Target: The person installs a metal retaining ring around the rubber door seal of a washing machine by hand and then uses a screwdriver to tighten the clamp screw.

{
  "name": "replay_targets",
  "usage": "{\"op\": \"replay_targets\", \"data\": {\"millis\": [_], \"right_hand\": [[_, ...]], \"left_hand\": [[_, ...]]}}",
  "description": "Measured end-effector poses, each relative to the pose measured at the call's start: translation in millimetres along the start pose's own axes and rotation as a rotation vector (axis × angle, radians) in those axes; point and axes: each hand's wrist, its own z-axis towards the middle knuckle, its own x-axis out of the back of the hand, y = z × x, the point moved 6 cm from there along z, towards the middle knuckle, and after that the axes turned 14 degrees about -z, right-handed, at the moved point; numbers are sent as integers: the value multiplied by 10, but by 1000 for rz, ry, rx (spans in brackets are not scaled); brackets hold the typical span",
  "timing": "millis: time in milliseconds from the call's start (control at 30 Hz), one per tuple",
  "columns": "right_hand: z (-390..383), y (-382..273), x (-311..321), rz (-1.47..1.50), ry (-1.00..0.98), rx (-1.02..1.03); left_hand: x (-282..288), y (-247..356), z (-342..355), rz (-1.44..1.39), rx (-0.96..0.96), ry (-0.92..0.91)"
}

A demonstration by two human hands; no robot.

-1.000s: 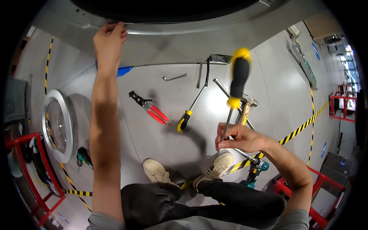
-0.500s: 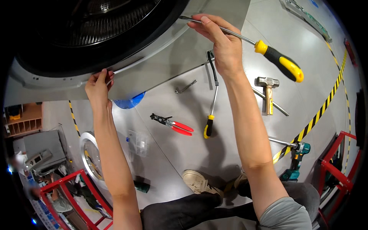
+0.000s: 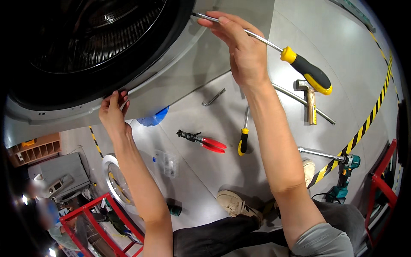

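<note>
A grey front-load machine panel surrounds a round opening with a black rubber gasket and a ribbed metal drum. My left hand pinches the thin edge at the gasket's lower rim; exactly what lies between its fingertips is hard to make out. My right hand grips the steel shaft of a yellow-and-black screwdriver, whose tip touches the gasket's right edge while the handle points down-right. Below the panel lie red-handled pliers, a small wrench and another screwdriver.
On the floor are a hammer, steel bar, teal cordless drill, clear parts box and detached round door. Red frames stand either side; a wooden organiser and another person are at left.
My right hand rose from low by my shoes to the gasket edge, turning the screwdriver tip-first toward it. The view shifted, revealing the drum; my left hand stays at the rim.
</note>
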Motion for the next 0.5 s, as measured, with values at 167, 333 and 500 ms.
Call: {"op": "replay_targets", "data": {"millis": [167,333,500], "right_hand": [[21,48,-20,44,13,-20],[5,104,0,100,34,-34],[8,118,-13,118,75,-40]], "left_hand": [[-28,4,-11,-36,-5,7],[-23,16,-27,-51,-20,13],[-44,25,-26,-41,-17,17]]}}
